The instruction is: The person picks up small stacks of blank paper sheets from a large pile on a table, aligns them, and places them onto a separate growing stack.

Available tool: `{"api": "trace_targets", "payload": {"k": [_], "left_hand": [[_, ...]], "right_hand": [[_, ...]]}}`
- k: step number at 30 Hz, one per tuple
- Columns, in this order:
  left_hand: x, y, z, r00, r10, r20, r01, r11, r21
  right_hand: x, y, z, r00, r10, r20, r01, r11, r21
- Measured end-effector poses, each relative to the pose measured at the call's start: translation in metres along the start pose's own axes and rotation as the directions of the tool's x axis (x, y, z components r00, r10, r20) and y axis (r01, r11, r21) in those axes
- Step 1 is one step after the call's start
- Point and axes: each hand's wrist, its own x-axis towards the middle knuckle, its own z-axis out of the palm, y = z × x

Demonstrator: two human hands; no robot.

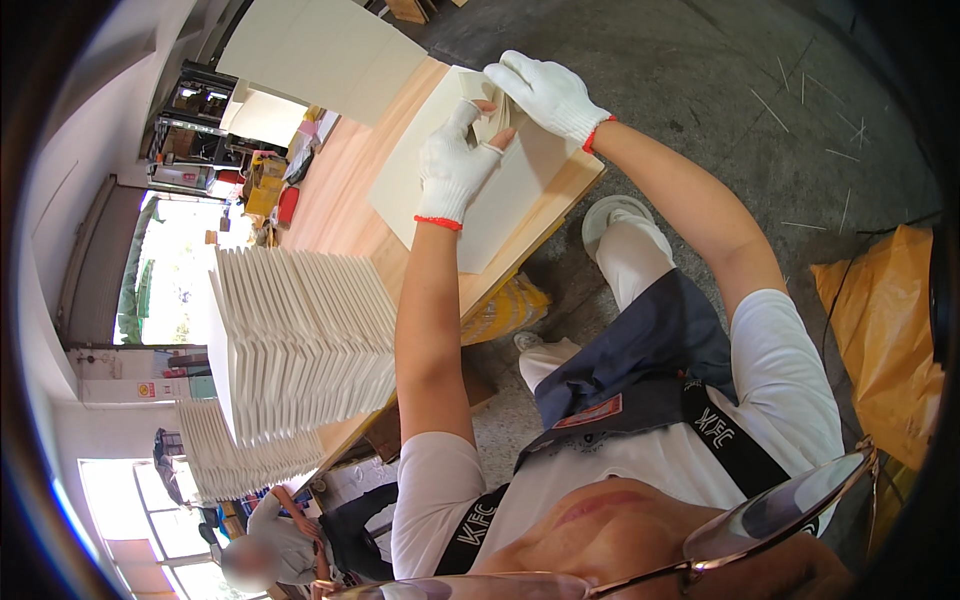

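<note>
Straightening cream strips (489, 122) at the top middle, it seems, the left hand (449, 165) spreads wide, the right hand (550, 97) has a grip I can't tell, and gentle pushing looks needed next.

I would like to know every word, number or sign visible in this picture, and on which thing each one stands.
Black straps: large white lettering, legible, but I do not copy it.
Dark apron: a reddish patch, its marks too small to read.
Far wall: a small sign, too small to read.
</note>
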Motion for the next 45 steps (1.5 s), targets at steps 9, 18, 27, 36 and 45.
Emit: {"api": "trace_targets", "payload": {"k": [9, 18, 27, 36, 45], "left_hand": [[0.001, -0.009, 0.001, 0.99, 0.111, -0.087, -0.117, 0.991, -0.062], [-0.002, -0.002, 0.0, 0.985, 0.129, -0.117, -0.139, 0.987, -0.082], [-0.001, -0.003, -0.002, 0.999, 0.047, -0.024, -0.049, 0.993, -0.107], [-0.002, 0.003, -0.003, 1.0, -0.018, 0.01, 0.018, 0.997, -0.069], [-0.007, 0.01, -0.001, 0.99, 0.135, -0.04, -0.129, 0.984, 0.122]], "right_hand": [[0.0, -0.005, -0.01, 0.991, 0.118, 0.063, -0.123, 0.99, 0.076], [-0.001, 0.008, -0.044, 0.906, -0.365, 0.213, 0.423, 0.783, -0.456], [0.003, -0.011, -0.02, 0.977, 0.153, 0.146, -0.16, 0.986, 0.042], [-0.006, -0.005, -0.011, 0.977, 0.206, 0.059, -0.211, 0.972, 0.102], [-0.004, -0.015, -0.044, 0.977, 0.189, 0.104, -0.18, 0.98, -0.09]]}}
